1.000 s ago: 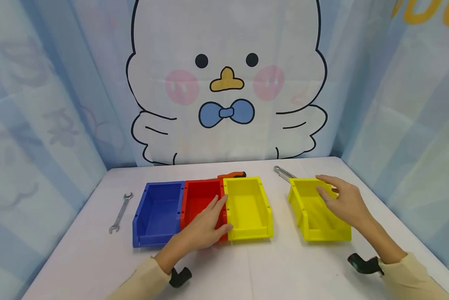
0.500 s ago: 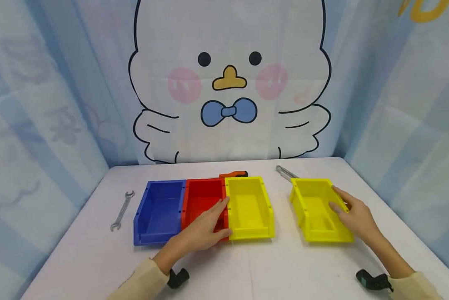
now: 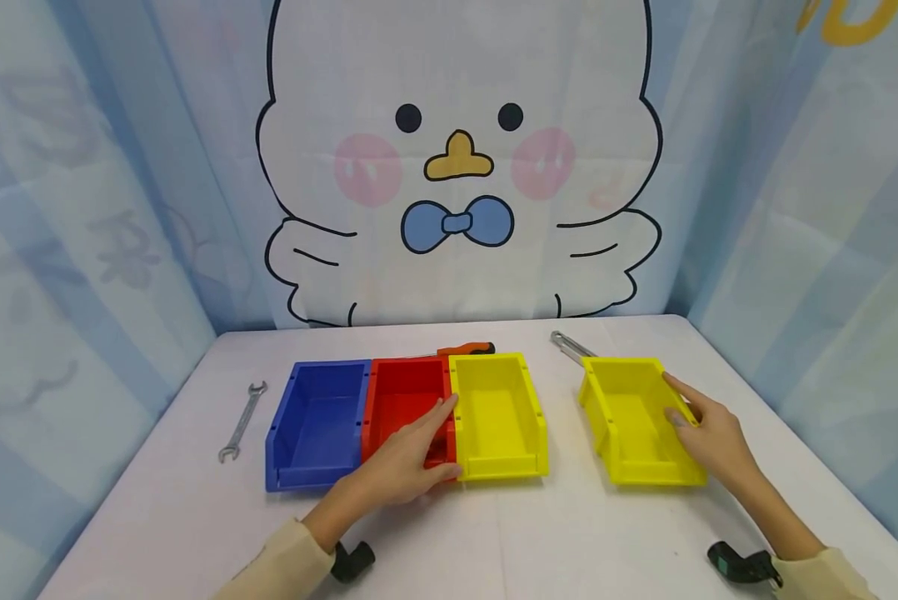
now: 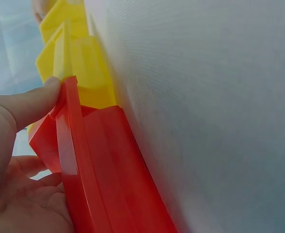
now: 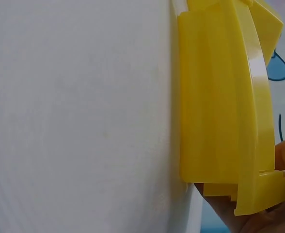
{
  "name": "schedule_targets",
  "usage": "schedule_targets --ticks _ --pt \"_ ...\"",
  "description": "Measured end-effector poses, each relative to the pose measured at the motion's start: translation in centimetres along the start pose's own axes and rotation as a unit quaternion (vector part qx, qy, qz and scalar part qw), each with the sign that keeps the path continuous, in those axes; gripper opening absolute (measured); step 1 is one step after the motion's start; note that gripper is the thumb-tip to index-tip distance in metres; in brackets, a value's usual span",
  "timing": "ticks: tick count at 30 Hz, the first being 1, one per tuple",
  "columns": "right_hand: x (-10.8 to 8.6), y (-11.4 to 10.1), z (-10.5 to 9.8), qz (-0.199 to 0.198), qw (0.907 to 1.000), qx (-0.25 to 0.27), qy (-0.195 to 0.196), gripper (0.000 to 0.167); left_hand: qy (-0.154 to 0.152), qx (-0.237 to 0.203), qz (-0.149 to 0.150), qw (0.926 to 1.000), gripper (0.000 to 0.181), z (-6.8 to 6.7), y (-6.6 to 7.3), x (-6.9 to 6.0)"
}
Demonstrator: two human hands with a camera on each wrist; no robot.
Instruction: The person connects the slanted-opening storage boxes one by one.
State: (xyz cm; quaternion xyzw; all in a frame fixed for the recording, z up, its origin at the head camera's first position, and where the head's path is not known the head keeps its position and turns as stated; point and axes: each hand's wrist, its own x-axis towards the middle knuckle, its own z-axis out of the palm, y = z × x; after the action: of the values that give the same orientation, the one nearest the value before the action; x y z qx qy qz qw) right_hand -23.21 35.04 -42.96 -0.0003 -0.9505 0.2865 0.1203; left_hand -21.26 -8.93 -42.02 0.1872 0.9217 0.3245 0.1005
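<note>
In the head view, my left hand (image 3: 400, 462) lies over the red bin (image 3: 404, 392) with fingers extended; its fingertips touch the wall shared with a yellow bin (image 3: 494, 417). The left wrist view shows the thumb (image 4: 40, 102) against the front corner where red and yellow meet. A blue bin (image 3: 321, 425) adjoins the red one on the left. Farther right, my right hand (image 3: 719, 442) grips the right wall of a separate yellow bin (image 3: 636, 404), thumb inside and fingers outside. This bin stands on the table, a gap apart from the row.
An open-ended wrench (image 3: 242, 422) lies left of the blue bin. Behind the row shows the orange and black handle of a tool (image 3: 467, 348), partly hidden. A metal tool (image 3: 571, 345) lies behind the separate yellow bin. Printed curtains (image 3: 449, 283) enclose the white table (image 3: 554, 542).
My right hand has moved from above the separate yellow bin's back to its right wall and taken hold of it. The left hand has stayed nearly in place.
</note>
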Motion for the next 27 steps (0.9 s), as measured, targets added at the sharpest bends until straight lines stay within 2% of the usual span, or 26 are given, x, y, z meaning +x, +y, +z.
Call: schedule_targets --ticks 5,13,22,27 --pt "-0.1 0.1 0.2 0.002 1.0000 -0.002 0.010 0.054 0.000 -0.001 0.003 1.0000 0.099 0.1 -0.1 0.0" --pt "-0.1 -0.6 0.2 -0.017 0.9994 -0.006 0.030 0.052 0.003 0.004 0.010 0.9999 0.100 0.1 -0.1 -0.1" --pt "0.7 -2.9 0.4 -0.025 0.9993 0.003 0.027 0.054 0.002 0.001 0.009 1.0000 0.100 0.0 -0.1 -0.2" --pt "1.2 -4.7 0.5 -0.022 0.9995 0.023 0.003 0.053 0.006 0.004 0.010 0.9999 0.099 0.2 -0.1 -0.1"
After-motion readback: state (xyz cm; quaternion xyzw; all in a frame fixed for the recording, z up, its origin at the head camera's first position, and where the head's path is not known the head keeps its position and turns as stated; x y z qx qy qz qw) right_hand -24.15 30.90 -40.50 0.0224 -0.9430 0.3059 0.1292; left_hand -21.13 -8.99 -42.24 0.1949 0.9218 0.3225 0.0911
